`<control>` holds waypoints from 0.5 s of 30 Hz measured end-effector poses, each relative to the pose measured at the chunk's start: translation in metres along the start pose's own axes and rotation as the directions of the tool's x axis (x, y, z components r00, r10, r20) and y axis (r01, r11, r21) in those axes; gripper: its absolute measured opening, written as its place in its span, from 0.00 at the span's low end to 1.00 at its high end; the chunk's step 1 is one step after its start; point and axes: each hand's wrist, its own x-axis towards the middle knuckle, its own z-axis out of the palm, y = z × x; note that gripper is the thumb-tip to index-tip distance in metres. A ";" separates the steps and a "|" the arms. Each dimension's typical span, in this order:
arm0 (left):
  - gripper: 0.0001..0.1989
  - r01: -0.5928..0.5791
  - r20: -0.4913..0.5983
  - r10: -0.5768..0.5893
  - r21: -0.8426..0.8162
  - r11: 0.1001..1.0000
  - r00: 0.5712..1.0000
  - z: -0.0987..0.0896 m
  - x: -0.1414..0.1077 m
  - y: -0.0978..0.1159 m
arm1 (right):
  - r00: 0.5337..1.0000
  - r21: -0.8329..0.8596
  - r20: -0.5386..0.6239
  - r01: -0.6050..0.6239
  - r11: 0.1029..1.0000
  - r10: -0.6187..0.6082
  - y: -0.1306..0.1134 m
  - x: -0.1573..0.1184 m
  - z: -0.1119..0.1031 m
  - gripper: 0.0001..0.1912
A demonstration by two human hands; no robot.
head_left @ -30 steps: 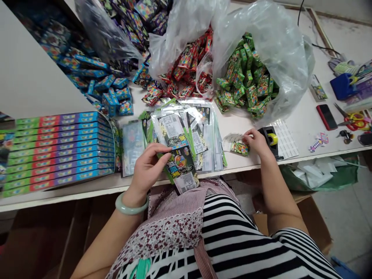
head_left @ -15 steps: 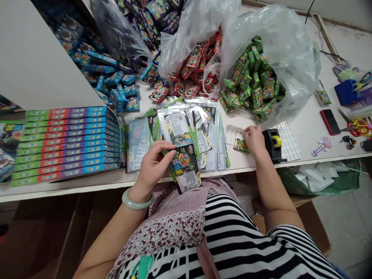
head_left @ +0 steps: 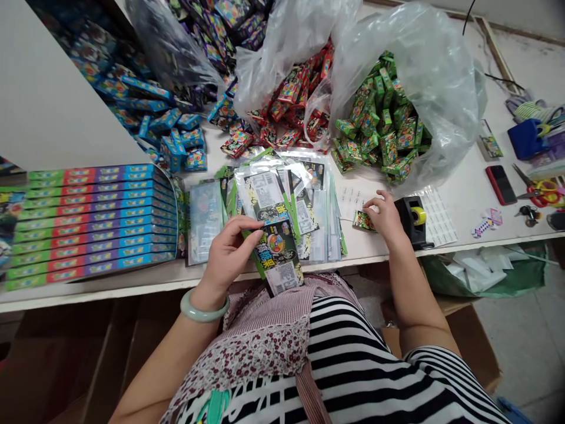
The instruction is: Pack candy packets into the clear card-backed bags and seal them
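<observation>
My left hand (head_left: pixel 233 250) pinches a black printed pouch (head_left: pixel 279 253) by its upper left edge, thumb on top. Its front carries colourful round pictures and a white label area; the lower end hangs over the table edge, close to my apron. At the right, my right hand (head_left: pixel 383 218) has its fingers apart over a small green box (head_left: pixel 362 221), with the thumb side at the box's right end. Behind that box lies a white sticker sheet (head_left: pixel 352 197), partly covered. Silvery printed pouches (head_left: pixel 265 185) overlap in a pile between my hands.
Bags hold small red boxes (head_left: pixel 291 88) and green boxes (head_left: pixel 384 118). Blue boxes (head_left: pixel 172 147) spill out at the left beside stacked striped boxes (head_left: pixel 95 218). A tape dispenser (head_left: pixel 412 221) stands beside my right hand; a red phone (head_left: pixel 501 184) and scissors (head_left: pixel 541 191) lie further right.
My right hand has shifted slightly left, its fingers spreading from a pinch at the sticker sheet to over the small green box. My left hand still holds the pouch.
</observation>
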 end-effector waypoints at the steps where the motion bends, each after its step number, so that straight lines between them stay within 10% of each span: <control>1: 0.06 -0.005 0.004 0.005 0.001 1.000 1.000 0.001 0.001 0.000 | 1.000 0.040 0.001 0.009 0.999 -0.009 -0.007 -0.002 -0.006 0.02; 5: 0.06 -0.063 0.026 0.064 -0.015 0.998 0.998 0.006 0.004 0.003 | 0.954 0.403 0.216 0.105 0.909 -0.206 -0.072 -0.010 -0.029 0.07; 11: 0.08 -0.065 0.030 0.067 -0.060 0.996 0.997 0.013 0.001 0.014 | 0.549 0.625 0.491 0.318 0.713 -0.676 -0.193 -0.010 -0.026 0.07; 15: 0.09 -0.049 0.041 0.053 -0.088 0.995 0.998 0.009 -0.003 0.016 | 0.464 0.577 0.574 0.356 0.735 -0.675 -0.218 -0.001 0.002 0.04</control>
